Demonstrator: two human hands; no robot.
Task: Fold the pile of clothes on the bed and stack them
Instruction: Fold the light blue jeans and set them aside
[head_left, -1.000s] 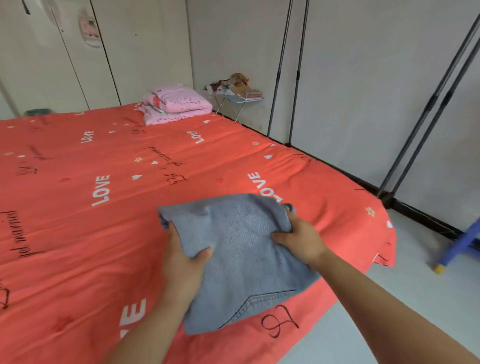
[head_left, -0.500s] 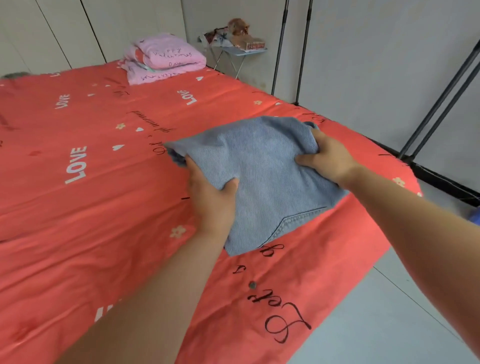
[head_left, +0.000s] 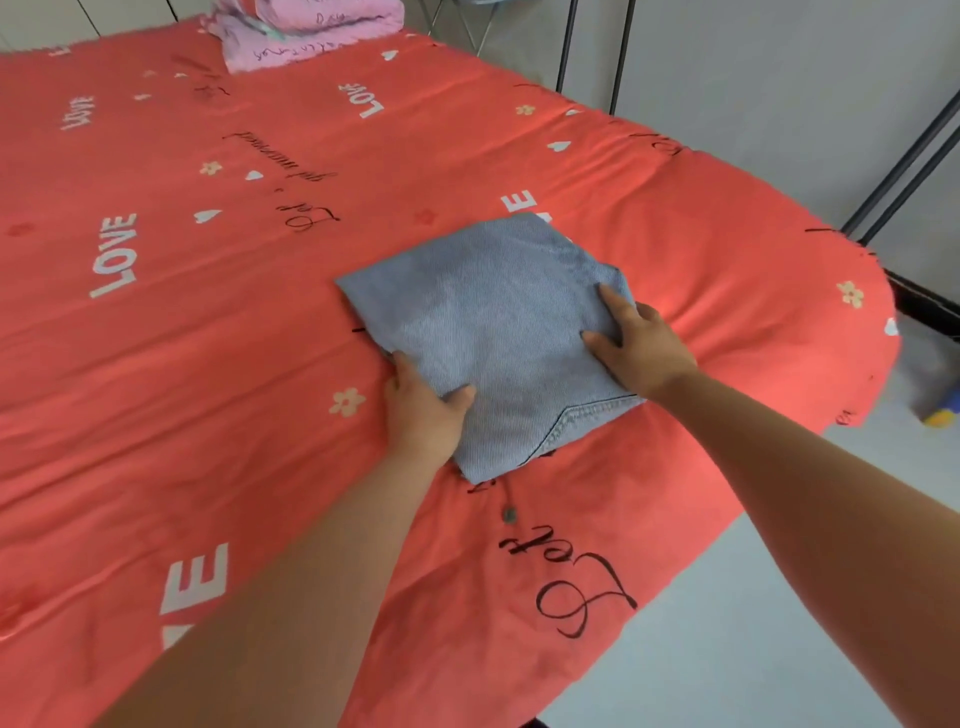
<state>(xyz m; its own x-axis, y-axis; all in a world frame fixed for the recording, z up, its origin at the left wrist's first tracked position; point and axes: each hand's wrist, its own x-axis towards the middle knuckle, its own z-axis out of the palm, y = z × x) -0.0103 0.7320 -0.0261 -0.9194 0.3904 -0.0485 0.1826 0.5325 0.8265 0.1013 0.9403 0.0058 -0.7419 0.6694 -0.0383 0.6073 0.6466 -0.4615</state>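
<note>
The left hand and right hand grip the folded jeans, laying them on the bed. Next, let go softly.

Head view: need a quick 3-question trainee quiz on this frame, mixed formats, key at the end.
1. True or false: the folded denim garment lies on the floor.
2. How many hands grip the garment? A) none B) one C) two
3. Fill in: the pink folded stack sits at the ___ end of the bed, apart from the denim.

Key
1. False: it rests on the red bed.
2. C: the left hand and right hand each grip an edge.
3. far
</note>
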